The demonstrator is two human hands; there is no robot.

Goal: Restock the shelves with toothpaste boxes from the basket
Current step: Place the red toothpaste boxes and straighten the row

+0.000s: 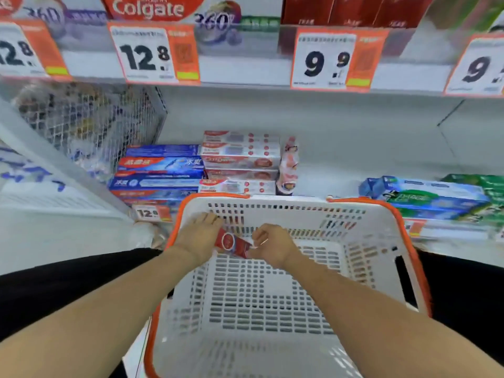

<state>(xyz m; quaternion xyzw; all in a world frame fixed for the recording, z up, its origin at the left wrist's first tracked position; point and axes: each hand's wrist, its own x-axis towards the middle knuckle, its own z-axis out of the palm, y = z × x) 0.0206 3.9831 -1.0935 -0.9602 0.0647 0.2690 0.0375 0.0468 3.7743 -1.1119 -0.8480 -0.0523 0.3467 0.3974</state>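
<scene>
We read "Colgate" in white on red shelf banner (152,6), "360" on purple packaging (212,21) beside it. Upper shelf edge: price tag (144,54) reads "12.8"; cut-off tag at far left (19,50) shows "12.8" too; next tag (324,61) reads "9.9"; rightmost tag (477,69) shows "9", rest cropped. Lower shelf: small tag (148,213) begins "12". "Colgate" faint on red-and-white box (240,160). Other print too blurred for us.

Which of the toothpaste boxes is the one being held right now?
The red toothpaste box over the white plastic basket, gripped by left hand and right hand. The blue, white and green boxes sit untouched on the shelf.
</scene>
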